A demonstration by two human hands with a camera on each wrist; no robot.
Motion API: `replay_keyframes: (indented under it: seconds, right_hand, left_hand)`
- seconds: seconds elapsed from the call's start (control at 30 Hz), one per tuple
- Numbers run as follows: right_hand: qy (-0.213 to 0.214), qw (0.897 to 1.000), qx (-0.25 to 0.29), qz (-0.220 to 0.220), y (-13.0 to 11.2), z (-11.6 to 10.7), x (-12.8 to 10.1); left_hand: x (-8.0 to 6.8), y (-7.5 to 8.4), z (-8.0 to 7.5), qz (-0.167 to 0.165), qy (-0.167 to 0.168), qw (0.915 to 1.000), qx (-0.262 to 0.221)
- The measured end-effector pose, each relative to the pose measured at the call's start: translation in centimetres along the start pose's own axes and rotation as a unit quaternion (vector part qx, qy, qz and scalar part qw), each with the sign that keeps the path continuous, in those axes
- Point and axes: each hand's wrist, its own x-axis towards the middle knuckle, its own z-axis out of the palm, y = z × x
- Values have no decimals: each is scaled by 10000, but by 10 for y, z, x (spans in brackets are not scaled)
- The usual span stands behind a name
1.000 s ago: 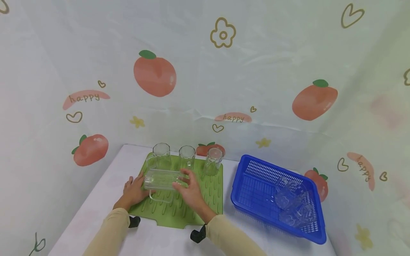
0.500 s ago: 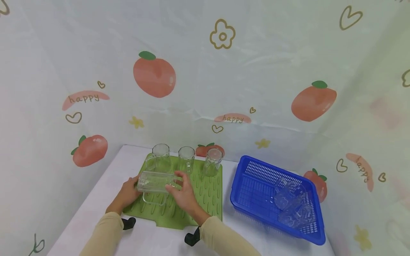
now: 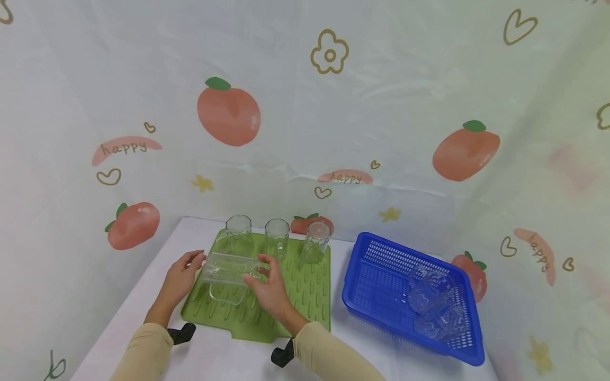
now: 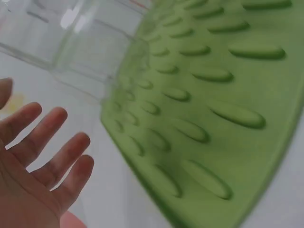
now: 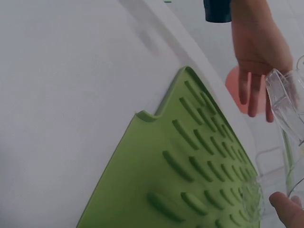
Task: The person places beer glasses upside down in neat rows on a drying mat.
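Observation:
A clear glass mug [image 3: 227,269] lies on its side in the air over the green drying mat [image 3: 305,296], its handle toward the mat's front edge. My right hand [image 3: 272,292] grips the mug's right end between thumb and fingers; in the right wrist view only the thumb tip [image 5: 286,209] shows. Just off the mug's left end is my left hand [image 3: 177,279], holding nothing. In the left wrist view that hand's fingers [image 4: 71,152] are spread and apart from the glass. Three more glass mugs, one of them the middle mug [image 3: 277,237], stand along the mat's back edge.
To the right, a blue plastic basket [image 3: 369,321] holds glass mugs [image 3: 431,296] tumbled at its right side. The mat lies on a white table [image 3: 233,365]. A patterned cloth [image 3: 295,106] hangs close behind and beside the table.
My right hand has carried the mug a little to the left. My left hand was at the mug's left end half a second ago and has since drawn away to the left.

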Motion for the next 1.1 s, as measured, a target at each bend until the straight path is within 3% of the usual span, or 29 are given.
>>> replay_keyframes:
  seconds: [0.13,0.4,0.5,0.77,0.87,1.1]
  right_hand:
    - [49,10000,15,-42,1,1,1]
    - [213,9996,101,-128,2,3,3]
    - [297,9994,156,-105,2,4,4]
    - [360,9992,160,-52,0,8,4]
    - [261,9996,-22,-71,0,10,3]
    - [-104,9987,-470,-143,4,10,-1]
  left_hand:
    - [-1,12,-5,219,-31,9989,-419]
    - [-5,36,-9,384,-655,9917,-1036]
    - [-6,41,-7,432,-697,9897,-1169]
    - [-6,45,9,447,-613,9883,-1324]
    - [-6,46,14,426,-431,9887,-1369]
    - [-6,46,17,568,55,9940,-938]
